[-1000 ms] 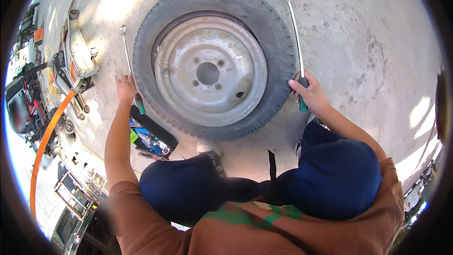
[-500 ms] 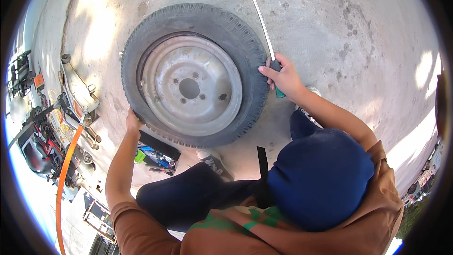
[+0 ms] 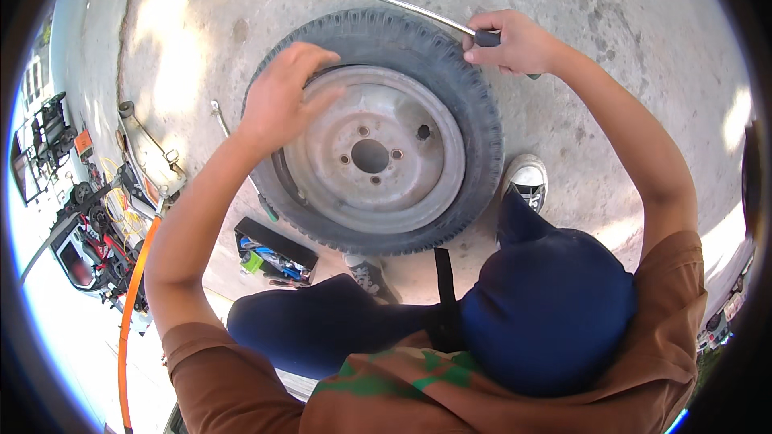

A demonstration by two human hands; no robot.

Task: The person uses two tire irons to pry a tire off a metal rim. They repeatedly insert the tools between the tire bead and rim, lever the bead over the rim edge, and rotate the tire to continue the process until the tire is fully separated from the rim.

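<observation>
A black tyre [image 3: 476,141] on a grey steel wheel rim [image 3: 322,181] lies flat on the concrete. Above its far-right edge, my right hand [image 3: 519,42] is closed round the dark handle of a pry bar [image 3: 394,2]. The bar's shiny shaft runs leftward past the tyre's far edge to a flattened tip. My left hand [image 3: 277,100] is over the tyre's far-left side with fingers apart, slightly blurred, holding nothing. It hides part of the tyre and rim edge. A second pry bar [image 3: 217,112] with a green handle end lies at the tyre's left, partly behind my forearm.
A black tool box [image 3: 277,241] with assorted hand tools sits near my left knee. Farther left are a floor jack [image 3: 149,145], an orange hose [image 3: 133,297] and jumbled parts. My shoes [image 3: 527,181] stand close to the tyre's near edge.
My left hand has left the tyre's near-left edge and risen over its far-left side. My right hand has moved farther away, swinging the bar's tip left. The wheel has turned anticlockwise.
</observation>
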